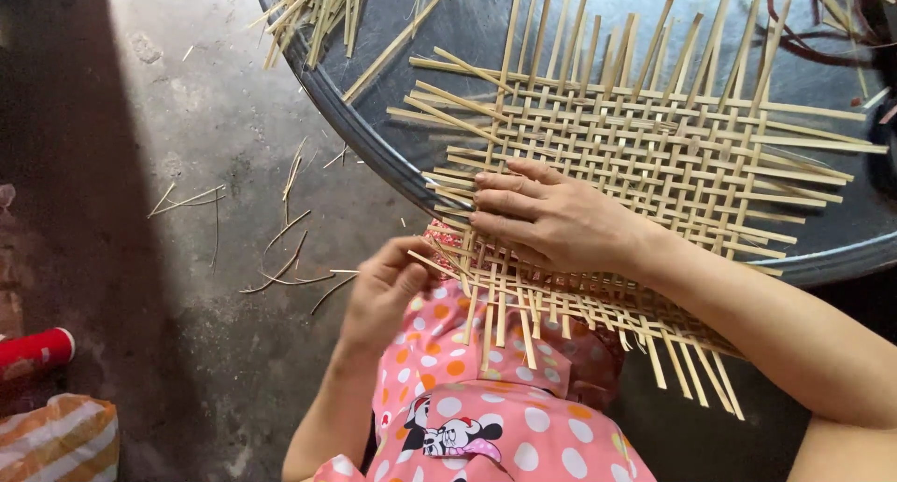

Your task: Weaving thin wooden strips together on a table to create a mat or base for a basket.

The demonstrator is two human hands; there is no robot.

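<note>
A half-woven mat of pale bamboo strips (654, 155) lies across the rim of a round dark tray-like table (374, 146) and over my lap. My right hand (551, 220) presses flat on the mat's near left part, fingers spread and pointing left. My left hand (388, 286) is below the mat's left edge, its fingers pinched on the end of a loose bamboo strip (434, 265) that sticks out of the weave. Loose strip ends hang over my pink dotted clothing (486, 417).
A bundle of spare bamboo strips (318, 6) lies at the table's far left rim. Thin slivers (290, 258) are scattered on the grey concrete floor. A red can (37, 351) and an orange-striped bag (56, 440) sit at the lower left. Dark reddish strands (822, 34) lie at the upper right.
</note>
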